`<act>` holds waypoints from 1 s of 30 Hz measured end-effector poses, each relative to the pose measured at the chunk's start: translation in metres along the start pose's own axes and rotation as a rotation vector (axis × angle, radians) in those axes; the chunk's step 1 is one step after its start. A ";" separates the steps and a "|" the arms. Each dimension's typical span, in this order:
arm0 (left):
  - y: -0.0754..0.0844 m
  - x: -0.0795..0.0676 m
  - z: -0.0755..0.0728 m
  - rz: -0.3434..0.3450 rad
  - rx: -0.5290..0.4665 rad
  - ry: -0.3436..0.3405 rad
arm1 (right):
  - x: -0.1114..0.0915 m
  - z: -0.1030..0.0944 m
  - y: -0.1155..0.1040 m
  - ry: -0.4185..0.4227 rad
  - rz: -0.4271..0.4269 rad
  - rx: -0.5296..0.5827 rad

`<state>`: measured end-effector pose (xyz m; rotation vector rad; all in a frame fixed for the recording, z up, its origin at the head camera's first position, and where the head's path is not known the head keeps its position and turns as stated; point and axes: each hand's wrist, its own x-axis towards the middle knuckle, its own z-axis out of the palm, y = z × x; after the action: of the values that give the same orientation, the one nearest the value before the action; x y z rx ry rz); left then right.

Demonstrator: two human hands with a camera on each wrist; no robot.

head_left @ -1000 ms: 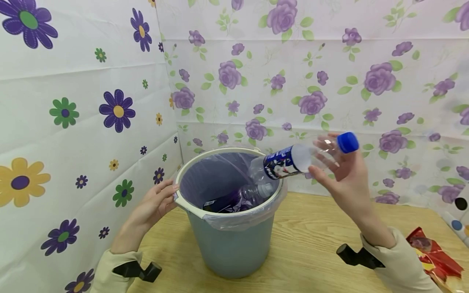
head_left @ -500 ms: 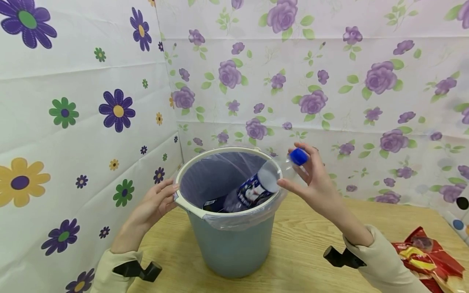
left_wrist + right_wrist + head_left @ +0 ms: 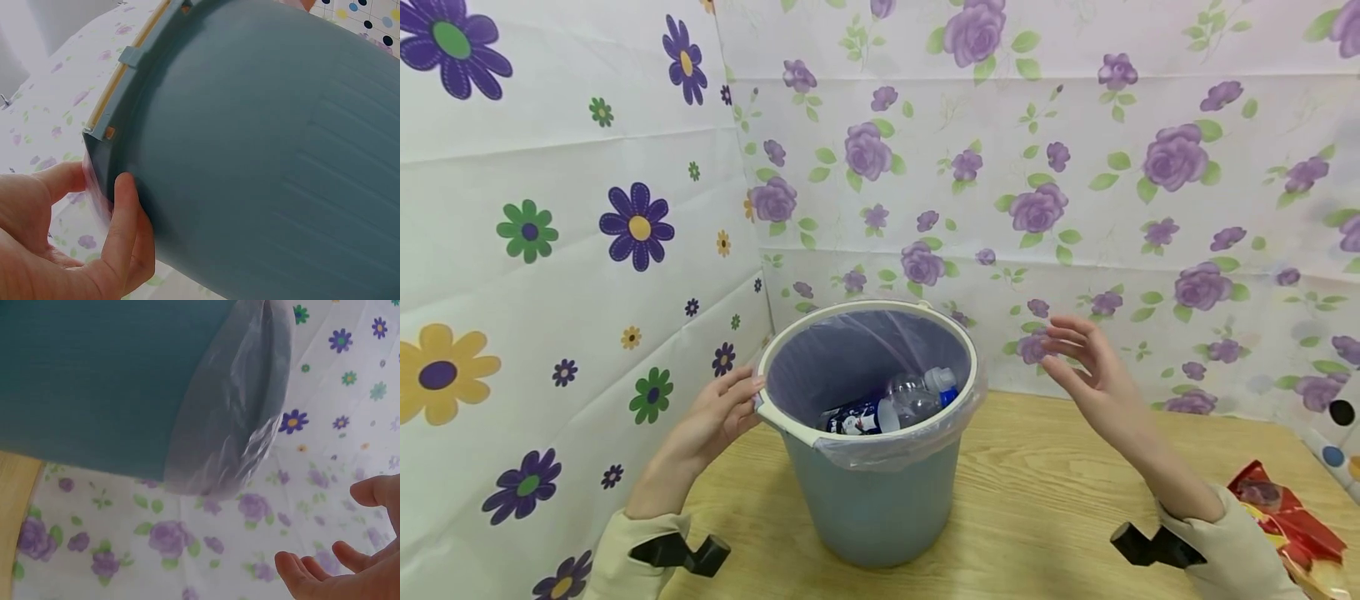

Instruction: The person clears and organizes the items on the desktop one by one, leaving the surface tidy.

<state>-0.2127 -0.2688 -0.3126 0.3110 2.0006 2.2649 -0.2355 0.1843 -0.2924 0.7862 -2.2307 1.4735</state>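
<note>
A blue-grey trash bin (image 3: 880, 500) with a cream rim ring and a clear plastic liner (image 3: 887, 454) stands in the middle of the head view. My left hand (image 3: 718, 417) holds its left edge. The left wrist view shows that hand (image 3: 106, 244) with the edge between thumb and fingers. Inside the bin lies a clear bottle (image 3: 913, 406) with a dark blue label and blue cap. Another bottle's whitish cap (image 3: 938, 379) shows behind it. My right hand (image 3: 1097, 375) hovers right of the bin, fingers loosely bent and holding nothing; the right wrist view shows the same hand (image 3: 350, 562) apart from the liner.
A wooden table (image 3: 1037, 500) carries the bin. Toward its right edge lies a crumpled red snack bag (image 3: 1292, 525), partly behind the right sleeve. Flower-printed sheets (image 3: 1037, 167) rise close behind and to the left.
My right hand lowered the blue-capped bottle into the bin, let go of it and drew back to the right. The bottle now lies inside. My left hand stayed on the edge.
</note>
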 end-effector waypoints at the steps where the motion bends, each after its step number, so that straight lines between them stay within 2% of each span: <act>1: 0.000 0.000 0.000 -0.001 0.001 0.002 | -0.003 -0.003 0.004 0.003 0.005 -0.003; 16: -0.001 0.000 0.000 0.015 -0.009 -0.008 | -0.038 -0.033 0.049 0.021 -0.002 -0.155; 24: -0.001 0.000 0.001 0.024 0.004 -0.006 | -0.053 -0.054 0.067 -0.001 0.087 -0.289; 30: -0.001 -0.001 0.001 0.011 -0.002 0.002 | -0.062 -0.070 0.075 -0.055 0.155 -0.416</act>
<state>-0.2113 -0.2674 -0.3135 0.3206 2.0023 2.2741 -0.2349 0.2870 -0.3541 0.5346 -2.5650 0.9990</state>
